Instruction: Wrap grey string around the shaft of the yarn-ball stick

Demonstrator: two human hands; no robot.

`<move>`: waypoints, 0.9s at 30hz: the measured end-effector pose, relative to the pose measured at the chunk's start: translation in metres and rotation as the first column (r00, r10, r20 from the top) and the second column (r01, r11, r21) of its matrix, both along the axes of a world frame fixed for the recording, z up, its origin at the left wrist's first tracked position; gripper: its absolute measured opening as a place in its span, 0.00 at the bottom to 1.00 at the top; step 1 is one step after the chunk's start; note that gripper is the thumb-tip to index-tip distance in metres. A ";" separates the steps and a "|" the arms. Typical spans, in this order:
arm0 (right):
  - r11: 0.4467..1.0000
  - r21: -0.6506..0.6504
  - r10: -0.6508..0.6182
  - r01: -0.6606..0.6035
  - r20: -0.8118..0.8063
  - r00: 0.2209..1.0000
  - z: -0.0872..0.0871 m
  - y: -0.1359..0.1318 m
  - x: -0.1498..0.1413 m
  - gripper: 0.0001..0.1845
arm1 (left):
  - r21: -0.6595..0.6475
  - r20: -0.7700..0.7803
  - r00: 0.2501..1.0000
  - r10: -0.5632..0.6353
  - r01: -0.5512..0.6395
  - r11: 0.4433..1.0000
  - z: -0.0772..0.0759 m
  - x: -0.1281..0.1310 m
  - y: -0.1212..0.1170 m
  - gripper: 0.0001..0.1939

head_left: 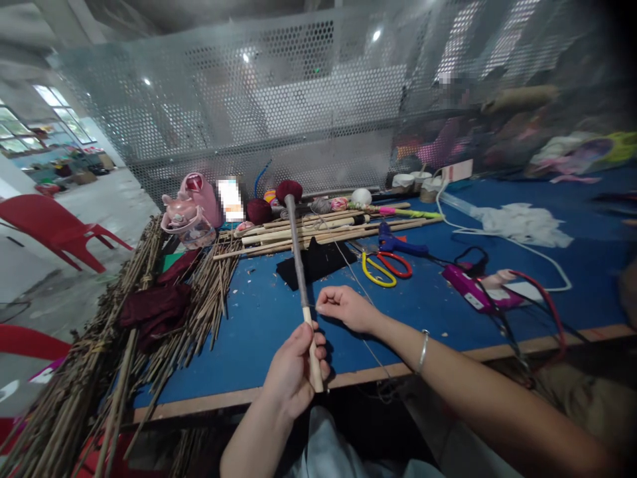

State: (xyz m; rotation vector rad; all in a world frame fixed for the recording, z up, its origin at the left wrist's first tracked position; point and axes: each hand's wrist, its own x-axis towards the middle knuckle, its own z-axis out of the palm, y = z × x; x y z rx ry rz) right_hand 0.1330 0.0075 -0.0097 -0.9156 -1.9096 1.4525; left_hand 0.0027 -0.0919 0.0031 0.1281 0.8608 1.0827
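My left hand (pixel 293 372) is closed round the bare lower end of a long stick (pixel 298 265). The stick points away from me; its upper part is wrapped grey and it ends in a dark red ball (pixel 289 191). My right hand (pixel 346 309), a bangle on its wrist, pinches a thin thread (pixel 343 259) right beside the stick where the wrapping stops. The thread runs off across the blue table (pixel 259 318) toward the back.
Bundles of thin sticks (pixel 164 318) and dark red cloth (pixel 156 309) lie at left. Behind are more sticks (pixel 323 229), black cloth (pixel 318 262), scissors (pixel 385 269), a blue glue gun (pixel 398 244), a pink tool (pixel 472 292), white cable and rags (pixel 522 224). A mesh screen stands at the back.
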 end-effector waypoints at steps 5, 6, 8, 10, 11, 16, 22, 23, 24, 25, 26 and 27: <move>0.999 -0.031 -0.006 0.006 -0.007 1.000 0.000 -0.001 -0.003 0.10 | 0.012 -0.003 0.998 0.062 -0.062 0.998 0.001 0.003 0.000 0.11; 0.999 -0.036 -0.007 0.007 -0.008 1.000 0.001 -0.001 -0.003 0.10 | 0.029 -0.033 0.996 0.078 -0.077 0.997 0.002 0.003 0.000 0.11; 0.999 -0.043 -0.014 0.013 -0.016 1.000 0.001 -0.001 -0.003 0.10 | 0.064 -0.085 0.992 0.088 -0.083 0.994 0.002 0.005 0.000 0.12; 0.999 -0.048 -0.025 0.024 -0.025 0.999 0.001 -0.001 -0.003 0.10 | 0.086 -0.109 0.990 0.093 -0.084 0.993 0.002 0.005 0.000 0.12; 0.998 -0.050 -0.029 0.028 -0.028 0.999 0.001 -0.001 -0.003 0.10 | 0.090 -0.112 0.989 0.097 -0.087 0.992 0.001 0.005 0.000 0.11; 0.998 -0.055 -0.028 0.025 -0.043 0.999 0.001 0.000 -0.002 0.09 | 0.046 -0.038 0.999 0.020 -0.018 0.999 -0.003 0.002 0.001 0.08; 0.997 -0.079 -0.013 0.009 -0.051 0.999 0.001 0.000 -0.003 0.10 | -0.079 0.215 0.975 0.057 -0.041 0.996 0.006 -0.002 0.004 0.10; 0.996 -0.087 -0.014 0.009 -0.053 0.998 0.001 0.000 -0.003 0.10 | -0.077 0.199 0.977 0.072 -0.057 0.995 0.008 -0.001 0.004 0.10; 0.996 -0.094 -0.015 0.010 -0.055 0.998 0.001 0.000 -0.003 0.11 | -0.066 0.158 0.984 0.085 -0.075 0.995 0.010 -0.001 0.005 0.10; 0.995 -0.098 -0.016 0.010 -0.059 0.998 0.000 0.000 -0.003 0.11 | -0.049 0.105 0.990 0.098 -0.093 0.994 0.011 0.000 0.005 0.09; 0.995 -0.101 -0.018 0.012 -0.061 0.998 0.000 0.000 -0.003 0.11 | -0.030 0.051 0.993 0.111 -0.109 0.994 0.011 0.000 0.005 0.09; 0.995 -0.103 -0.020 0.013 -0.064 0.998 0.000 0.000 -0.003 0.11 | -0.015 0.006 0.993 0.121 -0.121 0.993 0.011 0.001 0.005 0.09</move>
